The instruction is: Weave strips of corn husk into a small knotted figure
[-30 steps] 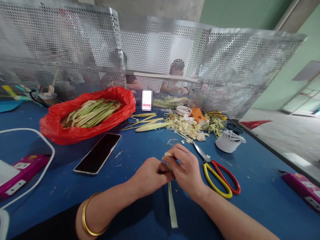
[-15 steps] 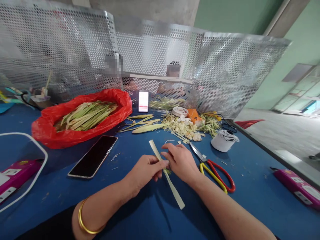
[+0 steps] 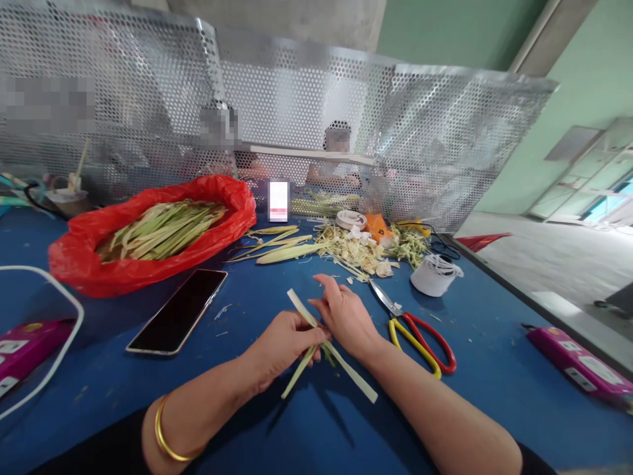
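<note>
My left hand [image 3: 291, 340] is closed on pale corn husk strips [image 3: 353, 376], with its thumb pressed near where they cross. One long flat end points up and left, and the other slants down to the right. A narrower strip end [image 3: 298, 373] hangs down and left below my fingers. My right hand [image 3: 346, 316] is right beside the crossing. Its visible thumb and index finger are bent but apart, with nothing seen between them; its other fingers are mostly hidden. To the right of it lie scissors [image 3: 419, 340] with red and yellow handles.
On the blue table [image 3: 237, 435], a red plastic bag [image 3: 89, 264] holds husk strips behind a phone [image 3: 178, 313]. Loose husks [image 3: 287, 252], scraps [image 3: 353, 247] and a white roll [image 3: 435, 276] lie farther back. Purple devices [image 3: 573, 359] flank the area. A perforated metal screen [image 3: 297, 86] stands behind.
The husk strip has turned slightly in my left hand, and a second, narrower end now shows at the lower left. My right hand has shifted slightly beside it.
</note>
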The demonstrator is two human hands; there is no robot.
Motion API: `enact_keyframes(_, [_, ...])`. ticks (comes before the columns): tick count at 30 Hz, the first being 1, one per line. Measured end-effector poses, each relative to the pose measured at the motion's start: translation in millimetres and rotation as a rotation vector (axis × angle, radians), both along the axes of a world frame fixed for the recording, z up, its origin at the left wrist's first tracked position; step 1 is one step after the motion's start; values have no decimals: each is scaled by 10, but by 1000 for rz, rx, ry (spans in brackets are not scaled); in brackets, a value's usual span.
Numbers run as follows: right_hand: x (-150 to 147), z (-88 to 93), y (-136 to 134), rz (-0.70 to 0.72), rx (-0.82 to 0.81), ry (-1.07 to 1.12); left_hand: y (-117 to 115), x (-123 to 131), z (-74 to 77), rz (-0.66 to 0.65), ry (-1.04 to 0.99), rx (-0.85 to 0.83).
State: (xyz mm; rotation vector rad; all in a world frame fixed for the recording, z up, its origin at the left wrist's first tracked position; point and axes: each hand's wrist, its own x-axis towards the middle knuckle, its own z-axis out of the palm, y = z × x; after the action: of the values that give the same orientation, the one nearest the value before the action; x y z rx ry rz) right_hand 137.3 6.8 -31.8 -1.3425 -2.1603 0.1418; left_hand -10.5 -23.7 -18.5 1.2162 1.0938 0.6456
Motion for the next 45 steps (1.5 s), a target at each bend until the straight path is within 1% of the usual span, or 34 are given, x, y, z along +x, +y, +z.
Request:
enact_keyframes(2, [44, 12, 11, -23, 7, 115, 1, 2, 12, 67, -55, -48])
enact_keyframes(3, [73, 35, 7, -39, 45, 185, 8, -2, 25, 111, -85, -62])
enact_keyframes(7, [162, 190, -116, -159, 325, 481, 69, -48, 85, 325, -152, -27])
enact_keyframes(9, [158, 261, -225, -175, 388, 578, 95, -74, 108, 386, -188, -9])
enact_keyframes(10, [144, 282, -277, -152, 386, 574, 103, -84, 116, 398, -211, -3])
enact_keyframes(12, [99, 289, -353, -52, 367, 445, 106, -95, 127, 412, -249, 15])
enact_keyframes(14, [40, 248, -374, 31, 283, 274, 99, -94, 130, 421, -284, 37])
enact_keyframes(16, [-20, 175, -351, 60, 151, 173, 93, -88, 126, 424, -322, 49])
enact_keyframes(18, [-70, 101, -315, 46, 27, 169, 91, -80, 112, 431, -352, 45])
enact_keyframes(20, [-104, 53, -296, 28, -53, 196, 92, -70, 92, 448, -365, 41])
enact_keyframes(22, [-125, 43, -307, 30, -85, 218, 91, -57, 71, 478, -373, 46])
enact_keyframes(24, [-142, 59, -338, 61, -92, 236, 86, -41, 56, 507, -395, 54])
enact_keyframes(28, [-183, 85, -405, 104, -67, 288, 70, -10, 46, 568, -448, 41])
enact_keyframes(32, [-227, 44, -429, 128, -8, 261, 76, 4, 39, 627, -471, -5])
enact_keyframes(37, [-261, -9, -427, 130, 21, 223, 102, -3, 29, 626, -429, -28])
enact_keyframes(40, [-216, 31, -427, 130, 88, 157, 115, -26, 46, 600, -420, -30])
enact_keyframes(42, [-145, 91, -419, 100, 197, 108, 120, -45, 63, 557, -410, -14])
enact_keyframes(43, [-104, 127, -411, 60, 261, 98, 121, -53, 70, 531, -402, -8])
enact_keyframes(45, [-25, 193, -383, -64, 372, 76, 121, -66, 79, 479, -381, -6])
